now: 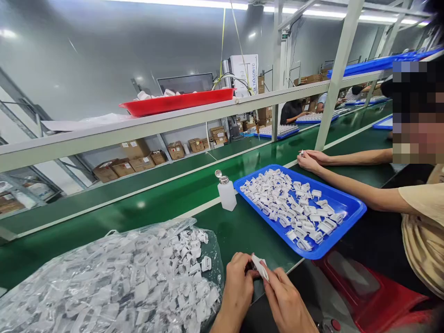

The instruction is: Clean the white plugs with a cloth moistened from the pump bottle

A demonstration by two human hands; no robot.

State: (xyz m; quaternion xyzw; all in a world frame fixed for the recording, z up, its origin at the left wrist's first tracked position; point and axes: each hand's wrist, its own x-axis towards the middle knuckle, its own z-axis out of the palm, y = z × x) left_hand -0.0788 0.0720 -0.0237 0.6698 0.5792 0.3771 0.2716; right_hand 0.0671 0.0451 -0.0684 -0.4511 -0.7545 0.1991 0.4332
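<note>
My left hand (pixel 238 287) and my right hand (pixel 286 297) are close together at the front edge of the green bench. Between them is a small white piece (pixel 260 267), pinched by the fingers of both hands. Fingers partly cover it, so I cannot tell whether it is a plastic part or folded cloth. Left of my hands, a clear plastic bag (pixel 114 273) lies open, full of small white plastic parts (pixel 180 254). One loose white part (pixel 206 263) rests at the bag's mouth. Beyond my right hand, a blue tray (pixel 342 240) holds many similar white parts (pixel 291 203).
A white dispenser bottle (pixel 227 194) with its metal lid up stands left of the tray. To the right, a co-worker's hands (pixel 312 159) hold a small part. Above runs a shelf rail (pixel 166 122) bearing a red tray (pixel 180 102). A red stool (pixel 374 291) is below.
</note>
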